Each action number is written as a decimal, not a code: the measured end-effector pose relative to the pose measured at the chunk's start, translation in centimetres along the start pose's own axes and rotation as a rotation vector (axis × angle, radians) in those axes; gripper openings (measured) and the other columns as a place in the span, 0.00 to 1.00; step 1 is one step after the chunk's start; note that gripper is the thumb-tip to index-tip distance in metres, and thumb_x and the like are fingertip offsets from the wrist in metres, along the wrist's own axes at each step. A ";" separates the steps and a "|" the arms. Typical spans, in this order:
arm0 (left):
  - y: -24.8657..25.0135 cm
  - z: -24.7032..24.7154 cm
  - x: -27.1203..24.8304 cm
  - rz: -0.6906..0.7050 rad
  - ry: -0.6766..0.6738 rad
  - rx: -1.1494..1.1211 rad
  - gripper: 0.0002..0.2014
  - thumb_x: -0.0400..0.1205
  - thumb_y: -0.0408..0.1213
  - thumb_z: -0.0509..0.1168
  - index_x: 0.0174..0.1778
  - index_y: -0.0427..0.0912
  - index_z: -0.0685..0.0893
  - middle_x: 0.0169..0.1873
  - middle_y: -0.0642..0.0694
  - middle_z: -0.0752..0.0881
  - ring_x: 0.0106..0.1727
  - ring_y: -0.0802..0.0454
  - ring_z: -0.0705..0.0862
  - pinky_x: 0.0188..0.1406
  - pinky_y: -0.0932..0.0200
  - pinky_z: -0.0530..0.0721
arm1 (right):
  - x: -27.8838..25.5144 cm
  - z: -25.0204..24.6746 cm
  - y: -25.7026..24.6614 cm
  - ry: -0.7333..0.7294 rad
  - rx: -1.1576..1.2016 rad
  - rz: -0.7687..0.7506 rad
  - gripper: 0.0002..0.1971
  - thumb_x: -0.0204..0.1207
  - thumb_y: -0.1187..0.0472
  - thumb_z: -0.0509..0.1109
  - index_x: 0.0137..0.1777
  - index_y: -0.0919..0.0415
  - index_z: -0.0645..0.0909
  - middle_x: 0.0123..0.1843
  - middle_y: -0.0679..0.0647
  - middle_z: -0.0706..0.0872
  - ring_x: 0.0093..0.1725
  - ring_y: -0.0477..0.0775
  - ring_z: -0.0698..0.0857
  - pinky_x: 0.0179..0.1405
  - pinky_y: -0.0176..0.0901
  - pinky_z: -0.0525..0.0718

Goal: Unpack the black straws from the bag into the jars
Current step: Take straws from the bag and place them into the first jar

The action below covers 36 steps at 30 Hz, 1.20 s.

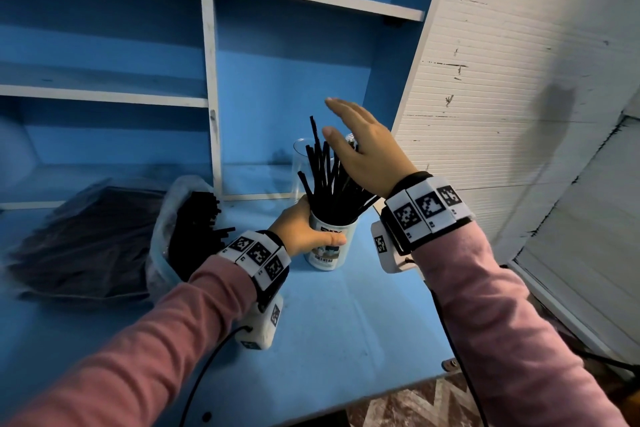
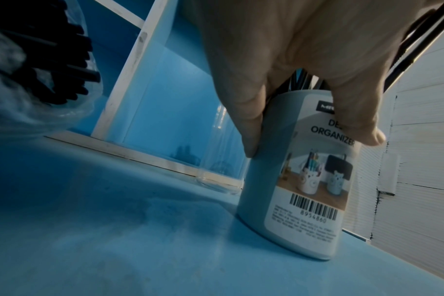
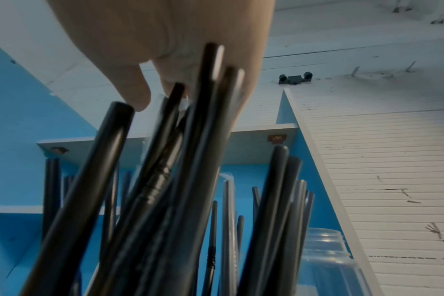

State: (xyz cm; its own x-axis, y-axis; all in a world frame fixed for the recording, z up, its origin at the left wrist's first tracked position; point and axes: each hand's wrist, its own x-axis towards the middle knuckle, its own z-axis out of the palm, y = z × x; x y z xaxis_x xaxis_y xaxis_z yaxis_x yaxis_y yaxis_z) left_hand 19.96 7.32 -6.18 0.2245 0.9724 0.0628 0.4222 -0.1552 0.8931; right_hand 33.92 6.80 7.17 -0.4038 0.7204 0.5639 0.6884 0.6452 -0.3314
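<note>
Head view: the left hand grips the jar on the desk; straws fan out of it. The right hand, fingers straight, hovers over their tips. At 9 o'clock the bag holds many more.

Left wrist view: fingers wrap the labelled jar.

Right wrist view: an empty clear jar at 5 o'clock.

Judgement: partly done.

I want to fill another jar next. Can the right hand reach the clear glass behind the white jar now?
Probably yes: the right hand is open above the straws, and the clear glass stands just behind them, unblocked from above.
</note>
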 end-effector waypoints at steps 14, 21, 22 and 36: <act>0.1 0.0 -0.1 0.040 0.015 0.028 0.38 0.66 0.47 0.82 0.71 0.46 0.73 0.63 0.52 0.83 0.65 0.54 0.81 0.68 0.50 0.79 | -0.5 0.4 -0.1 -0.112 -0.122 -0.042 0.22 0.85 0.52 0.59 0.78 0.55 0.69 0.79 0.50 0.72 0.75 0.51 0.72 0.72 0.40 0.68; 0.1 0.0 0.2 0.000 0.009 0.031 0.40 0.64 0.51 0.82 0.70 0.46 0.73 0.62 0.52 0.84 0.64 0.54 0.82 0.67 0.49 0.80 | -0.4 0.8 -1.1 -0.406 -0.297 -0.046 0.20 0.87 0.51 0.53 0.76 0.53 0.73 0.81 0.49 0.67 0.81 0.54 0.63 0.77 0.55 0.65; 0.2 0.0 0.1 -0.003 0.003 0.036 0.41 0.63 0.52 0.82 0.70 0.47 0.72 0.63 0.52 0.84 0.64 0.54 0.81 0.67 0.48 0.79 | -0.4 0.8 -1.1 -0.405 -0.294 -0.035 0.21 0.87 0.50 0.53 0.77 0.53 0.71 0.82 0.48 0.66 0.82 0.53 0.62 0.78 0.54 0.64; 2.9 -9.5 -6.9 0.129 0.321 0.115 0.20 0.73 0.30 0.77 0.57 0.49 0.81 0.54 0.48 0.85 0.57 0.52 0.84 0.61 0.59 0.80 | -3.3 1.4 -7.7 0.167 0.325 -0.172 0.11 0.80 0.60 0.64 0.56 0.61 0.85 0.50 0.48 0.87 0.51 0.43 0.84 0.49 0.36 0.82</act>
State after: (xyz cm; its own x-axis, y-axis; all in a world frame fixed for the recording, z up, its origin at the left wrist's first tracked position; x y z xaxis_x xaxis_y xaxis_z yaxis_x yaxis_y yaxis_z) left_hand 11.30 1.78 0.17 0.0031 0.9459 0.3246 0.5082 -0.2811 0.8141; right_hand 29.09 -0.15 6.81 -0.3746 0.5613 0.7380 0.3820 0.8187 -0.4288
